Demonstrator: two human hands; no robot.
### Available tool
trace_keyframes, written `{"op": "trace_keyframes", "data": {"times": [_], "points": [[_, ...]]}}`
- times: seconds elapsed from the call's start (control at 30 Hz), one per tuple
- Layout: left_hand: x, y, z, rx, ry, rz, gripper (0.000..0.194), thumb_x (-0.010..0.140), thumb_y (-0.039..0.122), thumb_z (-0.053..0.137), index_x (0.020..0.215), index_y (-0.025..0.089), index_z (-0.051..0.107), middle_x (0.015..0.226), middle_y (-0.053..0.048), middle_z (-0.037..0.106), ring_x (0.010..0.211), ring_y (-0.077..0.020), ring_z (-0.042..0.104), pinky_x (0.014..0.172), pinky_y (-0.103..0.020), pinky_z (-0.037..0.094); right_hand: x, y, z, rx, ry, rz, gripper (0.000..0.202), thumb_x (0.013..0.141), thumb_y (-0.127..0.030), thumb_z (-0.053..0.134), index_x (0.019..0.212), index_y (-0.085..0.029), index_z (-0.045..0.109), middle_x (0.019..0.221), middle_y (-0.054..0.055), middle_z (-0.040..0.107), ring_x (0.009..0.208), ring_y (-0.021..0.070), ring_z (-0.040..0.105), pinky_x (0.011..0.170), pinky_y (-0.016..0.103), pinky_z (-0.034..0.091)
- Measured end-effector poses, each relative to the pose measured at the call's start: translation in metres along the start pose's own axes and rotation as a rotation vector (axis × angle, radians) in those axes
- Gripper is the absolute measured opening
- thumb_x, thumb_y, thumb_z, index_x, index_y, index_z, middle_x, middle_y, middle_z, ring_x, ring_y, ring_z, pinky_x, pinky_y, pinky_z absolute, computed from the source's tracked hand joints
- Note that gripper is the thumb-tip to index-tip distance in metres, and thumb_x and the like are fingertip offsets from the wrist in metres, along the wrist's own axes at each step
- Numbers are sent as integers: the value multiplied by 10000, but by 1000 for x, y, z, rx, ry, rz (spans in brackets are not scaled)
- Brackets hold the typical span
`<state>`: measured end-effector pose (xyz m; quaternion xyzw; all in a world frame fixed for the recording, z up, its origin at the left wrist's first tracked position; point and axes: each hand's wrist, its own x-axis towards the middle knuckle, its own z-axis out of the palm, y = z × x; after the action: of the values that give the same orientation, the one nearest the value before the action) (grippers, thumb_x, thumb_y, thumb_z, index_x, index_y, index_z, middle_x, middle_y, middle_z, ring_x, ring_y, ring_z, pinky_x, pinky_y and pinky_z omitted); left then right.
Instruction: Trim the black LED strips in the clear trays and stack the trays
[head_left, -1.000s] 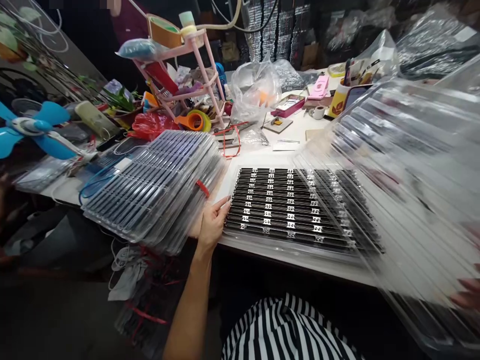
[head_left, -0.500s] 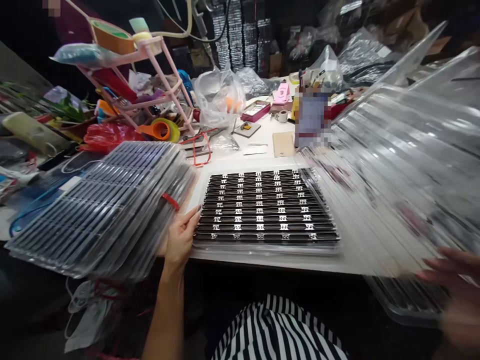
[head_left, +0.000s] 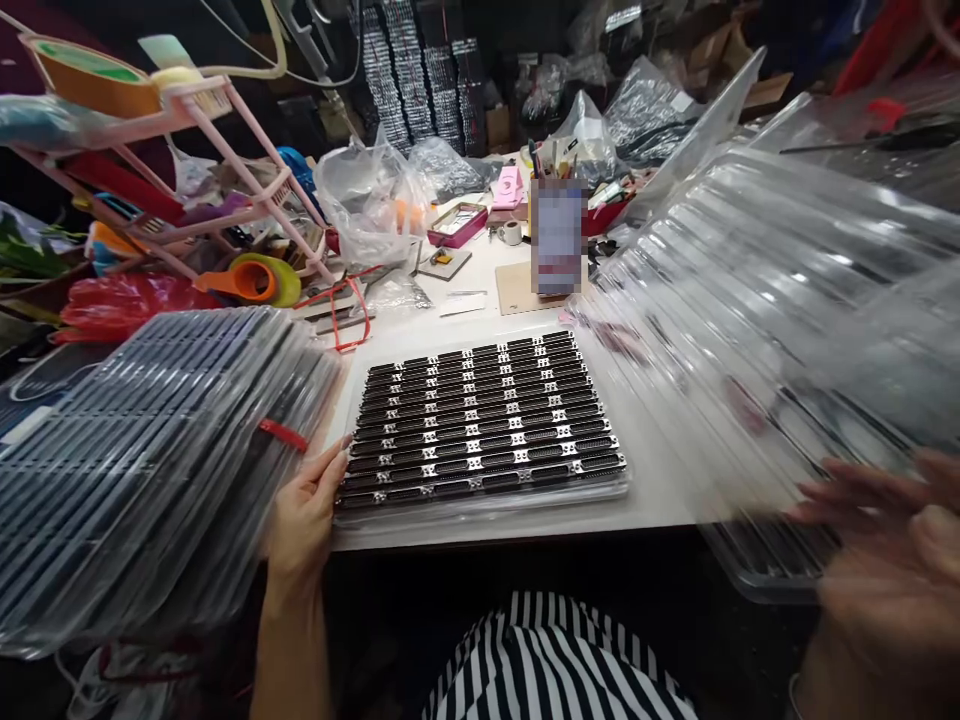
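Note:
A clear plastic tray (head_left: 480, 507) lies on the white table, holding several rows of black strip-like parts (head_left: 487, 415) with shiny metal pieces between them. My left hand (head_left: 307, 505) grips its left edge, thumb on top. On the right, my right hand (head_left: 877, 510) is spread and blurred at the near side of a stack of clear ribbed plastic trays (head_left: 750, 260). Its fingers are stretched out, and I cannot tell whether they touch the stack. To the left of my left hand stands another stack of ribbed trays (head_left: 172, 430), with a red strip (head_left: 283, 434) at its side.
A pink rack (head_left: 255, 180) with tape rolls stands at the back left. Behind the tray are a brown card (head_left: 517, 288), a small white roll (head_left: 511, 233), a magenta box (head_left: 457, 224) and plastic bags (head_left: 367, 195). The table's front edge (head_left: 525, 535) runs just before me.
My view has turned right, so the tray and left stack sit further left. My right hand shows more fully beside the right stack. My left hand stays on the tray's edge.

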<state>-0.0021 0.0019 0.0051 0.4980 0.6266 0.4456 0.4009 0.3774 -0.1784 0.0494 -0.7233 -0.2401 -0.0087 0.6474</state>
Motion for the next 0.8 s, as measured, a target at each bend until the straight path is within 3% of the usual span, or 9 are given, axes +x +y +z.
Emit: {"op": "trace_keyframes", "data": {"times": [0.07,0.13,0.33,0.8], "points": [[0,0,0,8,2,-11,504,720,461,705,1149,199,663,1156,-57,683,1144,-264,587,1045,-404,421,-1,-7,5,116,159,46,306,733,-311,537,1003,-317,679,796,80,586,770,349,623,605,630,506],[0,0,0,20,4,-14,484,724,463,699,1136,212,670,1155,-44,684,1126,-255,600,1033,-391,438,-1,-11,8,167,217,51,234,719,-302,577,918,-313,701,747,63,578,737,334,622,614,620,508],[-1,3,1,57,29,20,447,726,463,701,1093,209,691,1134,-38,694,1121,-247,603,1023,-370,450,-4,-12,6,173,227,54,266,724,-287,573,955,-288,704,812,65,617,724,321,620,653,619,501],[1,-1,0,77,32,38,462,720,488,698,1094,218,692,1138,-41,692,1116,-262,604,1042,-401,426,-6,-7,2,193,224,-25,295,740,-302,573,997,-253,709,778,60,603,677,289,601,557,514,487]]}}
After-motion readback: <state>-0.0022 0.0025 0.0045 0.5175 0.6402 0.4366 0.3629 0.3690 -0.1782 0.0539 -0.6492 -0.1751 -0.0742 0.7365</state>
